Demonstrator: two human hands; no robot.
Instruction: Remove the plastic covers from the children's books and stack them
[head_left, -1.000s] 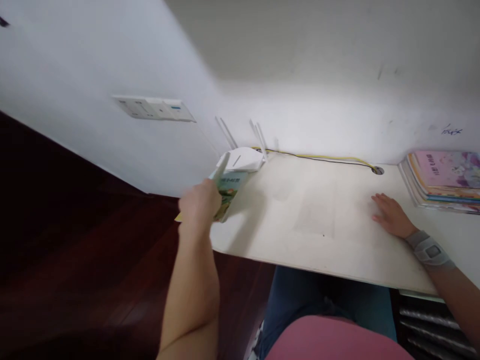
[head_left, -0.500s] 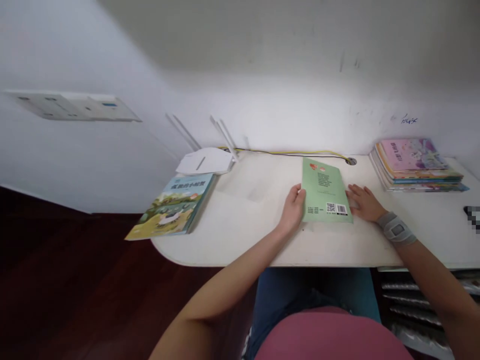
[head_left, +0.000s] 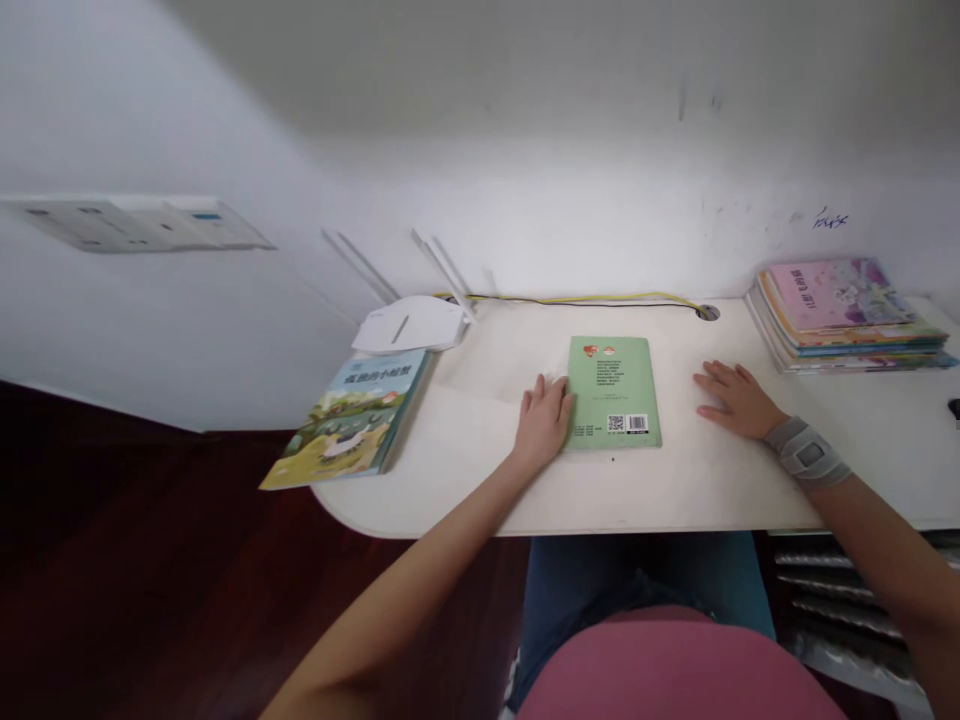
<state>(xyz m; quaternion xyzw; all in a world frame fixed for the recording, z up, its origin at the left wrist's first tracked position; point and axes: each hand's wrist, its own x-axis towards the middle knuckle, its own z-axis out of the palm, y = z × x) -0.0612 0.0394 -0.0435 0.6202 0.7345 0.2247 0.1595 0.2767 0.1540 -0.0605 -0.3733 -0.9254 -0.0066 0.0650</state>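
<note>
A thin green book (head_left: 613, 392) lies flat on the white desk, its back cover with a barcode and QR code facing up. Beside its left edge rests my left hand (head_left: 543, 420), fingers extended, the fingertips touching or very near the edge; I cannot tell which. My right hand (head_left: 739, 400), with a grey wrist wrap (head_left: 807, 452), lies spread on the desk to the right of the book, apart from it. Neither hand grips anything.
At the left, a book stack (head_left: 352, 415) with a crab picture on top overhangs the desk edge. Behind it stands a white router (head_left: 409, 324) with antennas. Cables (head_left: 570, 299) run along the wall to a desk hole (head_left: 707, 313). Another stack of books (head_left: 840, 300) sits at the right back.
The green book has come down from a tilted hold to lie flat, further left. My left hand moved left with it and its grip loosened; my right hand came away from the book's right edge.
</note>
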